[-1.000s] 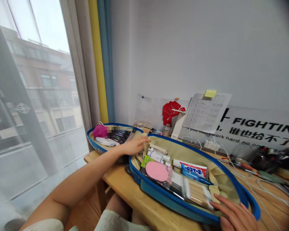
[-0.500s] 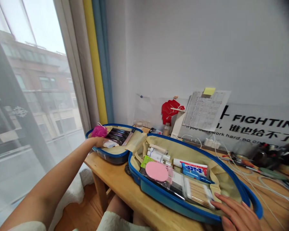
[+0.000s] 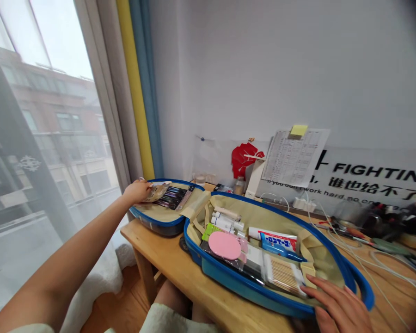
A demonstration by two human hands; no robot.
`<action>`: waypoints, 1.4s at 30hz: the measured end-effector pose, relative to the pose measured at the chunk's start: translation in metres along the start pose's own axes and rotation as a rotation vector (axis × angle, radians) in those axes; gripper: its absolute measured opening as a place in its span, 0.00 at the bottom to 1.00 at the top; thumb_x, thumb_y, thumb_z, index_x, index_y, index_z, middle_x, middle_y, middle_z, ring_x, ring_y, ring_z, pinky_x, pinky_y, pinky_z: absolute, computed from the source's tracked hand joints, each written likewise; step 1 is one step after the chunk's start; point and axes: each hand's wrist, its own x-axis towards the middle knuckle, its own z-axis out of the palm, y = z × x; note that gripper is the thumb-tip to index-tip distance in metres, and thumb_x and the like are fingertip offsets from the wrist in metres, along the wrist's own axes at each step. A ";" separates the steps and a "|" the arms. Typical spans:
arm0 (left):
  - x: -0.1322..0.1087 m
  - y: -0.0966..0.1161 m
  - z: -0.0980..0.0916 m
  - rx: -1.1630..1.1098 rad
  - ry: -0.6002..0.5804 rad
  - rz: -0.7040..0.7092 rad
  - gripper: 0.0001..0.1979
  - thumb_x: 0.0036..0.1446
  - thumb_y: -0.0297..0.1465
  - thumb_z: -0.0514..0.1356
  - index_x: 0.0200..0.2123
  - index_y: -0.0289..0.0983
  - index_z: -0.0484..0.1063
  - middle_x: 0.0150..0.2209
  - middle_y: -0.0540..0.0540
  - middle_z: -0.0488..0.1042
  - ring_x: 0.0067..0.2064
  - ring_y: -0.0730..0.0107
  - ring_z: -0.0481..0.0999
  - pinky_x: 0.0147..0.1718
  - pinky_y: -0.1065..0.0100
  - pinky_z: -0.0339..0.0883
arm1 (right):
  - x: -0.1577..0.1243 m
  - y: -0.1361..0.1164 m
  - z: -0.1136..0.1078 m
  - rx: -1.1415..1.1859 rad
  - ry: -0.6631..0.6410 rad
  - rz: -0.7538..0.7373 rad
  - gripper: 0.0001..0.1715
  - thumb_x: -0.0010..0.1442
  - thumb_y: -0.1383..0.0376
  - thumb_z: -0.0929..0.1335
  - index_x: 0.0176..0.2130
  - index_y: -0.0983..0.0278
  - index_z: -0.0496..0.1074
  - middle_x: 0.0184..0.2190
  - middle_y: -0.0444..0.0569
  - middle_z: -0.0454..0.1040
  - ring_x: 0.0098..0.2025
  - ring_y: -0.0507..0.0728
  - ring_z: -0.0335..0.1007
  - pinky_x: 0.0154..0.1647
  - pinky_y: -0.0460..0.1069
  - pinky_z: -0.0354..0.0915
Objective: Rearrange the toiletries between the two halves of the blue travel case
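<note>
Left hand (image 3: 137, 191): mine, fingers closed on the left end of the flat packet (image 3: 156, 192); thumb hidden, can't tell how deep the pinch goes.
Right hand (image 3: 343, 303): fingers loosely spread at the near right end of the right case half (image 3: 229, 281), fingertips just beside the cotton swab pack (image 3: 284, 276); nothing gripped that I can see.
Spacing: 2 hands, well apart, 1 per case half.
Packet position: over the left case half (image 3: 159, 224), beside the dark tool pack (image 3: 171, 198); can't tell if they touch.
Weight: light, I'd judge; 1 hand is plenty.
Stiffness: thin and probably bendy; contents too small to read.
Slip: shiny film, so likely slick. Firm pinch beats a fingertip drag.
Best hold: left edge, thumb on 1 face, 2 or 3 fingers on the other; keep it flat so it doesn't fold.
Swab pack handling: sticks would likely snap if bent; take it by the long sides.
Dark pack handling: looks flat and stiffer; edges are the safe hold.
</note>
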 end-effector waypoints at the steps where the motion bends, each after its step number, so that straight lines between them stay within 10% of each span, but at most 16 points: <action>1: -0.001 0.005 -0.006 -0.008 0.035 0.006 0.19 0.58 0.34 0.46 0.44 0.37 0.74 0.47 0.38 0.74 0.50 0.55 0.72 0.48 0.62 0.63 | 0.000 -0.001 0.000 0.004 0.005 0.014 0.13 0.60 0.62 0.60 0.40 0.58 0.71 0.39 0.48 0.75 0.40 0.59 0.70 0.48 0.56 0.57; 9: -0.012 0.108 -0.036 -0.479 0.135 0.219 0.22 0.59 0.35 0.44 0.51 0.40 0.71 0.40 0.49 0.79 0.42 0.64 0.77 0.41 0.70 0.68 | 0.006 -0.012 -0.005 0.010 0.016 0.097 0.12 0.61 0.63 0.60 0.39 0.58 0.71 0.39 0.47 0.75 0.41 0.57 0.71 0.48 0.55 0.59; 13: -0.030 0.187 -0.033 -0.908 -0.008 0.484 0.23 0.58 0.32 0.46 0.55 0.37 0.68 0.51 0.50 0.74 0.47 0.66 0.75 0.50 0.67 0.65 | 0.003 -0.013 -0.005 0.013 -0.004 0.135 0.13 0.61 0.62 0.59 0.39 0.57 0.71 0.40 0.46 0.75 0.42 0.56 0.71 0.49 0.55 0.59; 23: -0.070 0.318 0.000 -0.907 -0.290 0.825 0.27 0.58 0.23 0.46 0.61 0.43 0.60 0.61 0.54 0.61 0.63 0.72 0.59 0.62 0.66 0.49 | 0.005 -0.017 -0.007 0.048 0.002 0.165 0.12 0.61 0.63 0.60 0.40 0.58 0.71 0.41 0.47 0.75 0.44 0.57 0.70 0.50 0.56 0.59; 32: -0.083 0.342 0.030 -0.638 -0.440 1.099 0.28 0.61 0.23 0.46 0.64 0.38 0.52 0.65 0.45 0.52 0.66 0.68 0.47 0.64 0.64 0.44 | 0.005 -0.018 -0.009 0.066 0.017 0.166 0.09 0.60 0.63 0.61 0.36 0.58 0.70 0.32 0.45 0.73 0.38 0.55 0.69 0.49 0.56 0.59; 42: -0.091 0.336 0.020 -0.441 -0.481 1.118 0.32 0.60 0.25 0.48 0.67 0.36 0.41 0.68 0.37 0.40 0.67 0.57 0.43 0.63 0.57 0.43 | 0.006 -0.019 -0.009 0.078 0.014 0.166 0.08 0.59 0.64 0.61 0.33 0.58 0.69 0.28 0.44 0.72 0.35 0.55 0.68 0.48 0.56 0.59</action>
